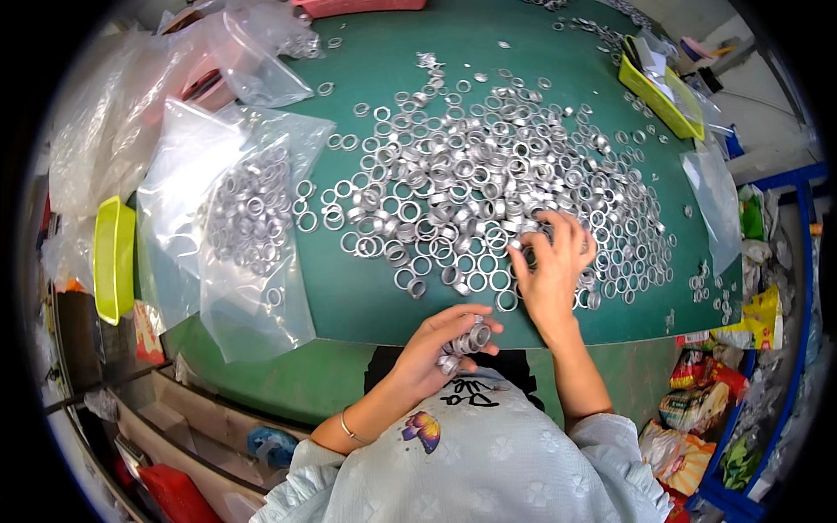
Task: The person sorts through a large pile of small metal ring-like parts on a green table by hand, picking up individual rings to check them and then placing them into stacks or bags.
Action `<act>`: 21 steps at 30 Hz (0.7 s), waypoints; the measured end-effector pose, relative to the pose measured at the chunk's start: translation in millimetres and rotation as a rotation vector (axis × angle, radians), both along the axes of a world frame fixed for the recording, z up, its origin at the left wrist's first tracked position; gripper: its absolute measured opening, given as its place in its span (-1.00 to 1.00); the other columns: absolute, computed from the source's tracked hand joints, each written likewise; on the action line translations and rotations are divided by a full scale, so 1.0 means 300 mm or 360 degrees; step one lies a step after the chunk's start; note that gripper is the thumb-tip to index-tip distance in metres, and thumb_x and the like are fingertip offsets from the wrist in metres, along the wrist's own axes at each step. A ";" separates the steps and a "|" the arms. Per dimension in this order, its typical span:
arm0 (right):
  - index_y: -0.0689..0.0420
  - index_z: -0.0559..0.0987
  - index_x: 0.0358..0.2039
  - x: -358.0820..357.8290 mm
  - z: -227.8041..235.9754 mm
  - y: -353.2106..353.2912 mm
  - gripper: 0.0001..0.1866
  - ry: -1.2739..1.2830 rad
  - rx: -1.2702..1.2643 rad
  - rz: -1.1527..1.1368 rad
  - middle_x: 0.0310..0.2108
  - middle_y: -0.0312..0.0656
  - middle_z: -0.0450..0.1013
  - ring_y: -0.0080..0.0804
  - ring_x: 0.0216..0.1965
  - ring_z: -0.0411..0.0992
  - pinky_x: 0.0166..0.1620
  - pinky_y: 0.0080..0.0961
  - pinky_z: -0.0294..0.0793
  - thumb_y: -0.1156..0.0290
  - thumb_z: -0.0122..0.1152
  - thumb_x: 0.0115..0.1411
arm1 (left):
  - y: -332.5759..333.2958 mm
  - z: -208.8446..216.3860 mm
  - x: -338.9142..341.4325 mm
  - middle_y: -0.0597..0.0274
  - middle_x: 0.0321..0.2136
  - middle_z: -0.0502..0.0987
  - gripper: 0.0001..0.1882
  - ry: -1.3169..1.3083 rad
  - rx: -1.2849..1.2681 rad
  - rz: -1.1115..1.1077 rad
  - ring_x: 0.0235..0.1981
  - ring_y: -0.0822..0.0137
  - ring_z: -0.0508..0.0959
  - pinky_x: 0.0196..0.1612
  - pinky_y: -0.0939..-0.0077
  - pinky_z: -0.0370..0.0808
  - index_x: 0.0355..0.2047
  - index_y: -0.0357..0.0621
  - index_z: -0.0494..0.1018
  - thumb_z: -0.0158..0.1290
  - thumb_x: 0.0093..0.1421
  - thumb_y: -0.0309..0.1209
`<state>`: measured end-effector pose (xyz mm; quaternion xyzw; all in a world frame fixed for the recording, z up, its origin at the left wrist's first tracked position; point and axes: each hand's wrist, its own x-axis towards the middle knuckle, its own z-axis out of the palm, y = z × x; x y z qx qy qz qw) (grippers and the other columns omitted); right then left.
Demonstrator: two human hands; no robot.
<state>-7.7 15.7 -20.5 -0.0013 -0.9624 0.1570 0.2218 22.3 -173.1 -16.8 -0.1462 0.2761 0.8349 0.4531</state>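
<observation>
A wide heap of silvery metal rings (471, 174) spreads over the green table (366, 78). Close to the table's front edge, my left hand (440, 344) is curled round several metal rings (472, 338), held in the palm and fingers. My right hand (554, 261) reaches into the near side of the heap, with thumb and fingers bent down among the rings; whether a ring is pinched there is hidden. Left of the heap lies a clear plastic bag (253, 305) with many rings inside it.
A yellow-green basket (113, 261) stands at the left edge, beside more clear plastic (105, 131). Another yellow-green basket (658, 96) holds items at the far right. A blue rack (798, 288) with colourful packages stands right of the table; an open drawer (200, 427) lies lower left.
</observation>
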 end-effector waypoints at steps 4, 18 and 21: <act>0.16 0.49 -0.45 0.032 0.045 -0.005 -0.78 -0.0012 -0.0788 0.0142 -0.23 -0.19 0.38 -0.26 -0.10 0.30 -0.01 -0.29 0.18 0.54 0.33 -0.15 | -0.020 -0.004 0.006 0.05 -0.23 0.49 -0.73 0.0021 0.0028 0.0058 -0.35 0.27 0.56 -0.60 0.65 0.49 -0.08 -0.19 0.36 -0.09 0.24 -0.38; 0.22 0.53 -0.42 0.108 0.087 -0.068 -0.79 -0.0208 -0.1559 0.0787 -0.34 -0.16 0.45 -0.34 -0.27 0.37 -0.16 -0.49 0.33 0.64 0.31 -0.14 | -0.013 0.016 0.013 0.19 -0.28 0.49 -0.68 0.0251 0.0011 0.0208 -0.36 0.43 0.52 -0.62 0.74 0.42 -0.03 -0.16 0.36 -0.01 0.21 -0.39; 0.23 0.55 -0.44 0.110 0.110 -0.082 -0.79 -0.0177 -0.1191 0.0806 -0.40 -0.20 0.46 -0.26 -0.30 0.38 -0.16 -0.42 0.32 0.58 0.33 -0.18 | -0.028 0.007 0.010 0.20 -0.33 0.49 -0.67 0.0237 0.0059 0.0128 -0.39 0.46 0.50 -0.66 0.77 0.35 -0.01 -0.17 0.35 -0.01 0.22 -0.39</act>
